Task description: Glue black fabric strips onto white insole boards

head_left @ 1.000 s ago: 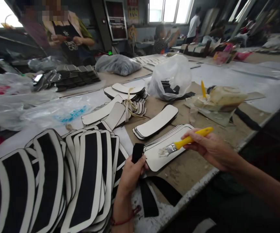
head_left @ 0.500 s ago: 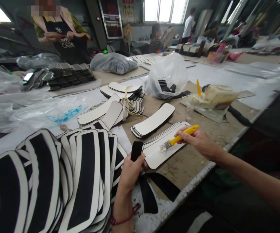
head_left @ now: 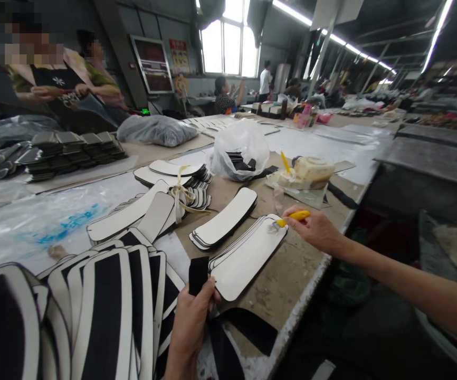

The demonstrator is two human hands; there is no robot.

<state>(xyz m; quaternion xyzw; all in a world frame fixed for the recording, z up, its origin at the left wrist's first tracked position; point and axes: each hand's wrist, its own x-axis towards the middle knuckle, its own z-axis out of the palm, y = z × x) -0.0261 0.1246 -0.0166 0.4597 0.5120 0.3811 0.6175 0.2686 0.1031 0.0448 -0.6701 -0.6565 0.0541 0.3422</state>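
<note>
My right hand (head_left: 311,228) grips a yellow-handled brush (head_left: 296,215), its bristles touching the far right end of the top white curved piece (head_left: 248,261) in a fanned stack. At the near end of that stack, my left hand (head_left: 197,311) is closed on a black strip (head_left: 199,275), whose upper end stands up beside the white piece. More black strip (head_left: 248,327) trails over the table edge below that hand. Another small stack of white pieces (head_left: 226,219) lies just behind. Many white pieces with black centres (head_left: 105,311) overlap at the lower left.
Behind lie a tied bundle of white pieces (head_left: 153,208) and a clear bag (head_left: 240,150) with black strips. A glue-crusted container (head_left: 311,171) with a second yellow brush (head_left: 285,162) sits back right. Across the table a person in an apron (head_left: 62,95) handles something.
The brush in my right hand has moved from the middle of the white piece to its far end. My left hand keeps its hold on the strip. The view has tilted up and turned right.
</note>
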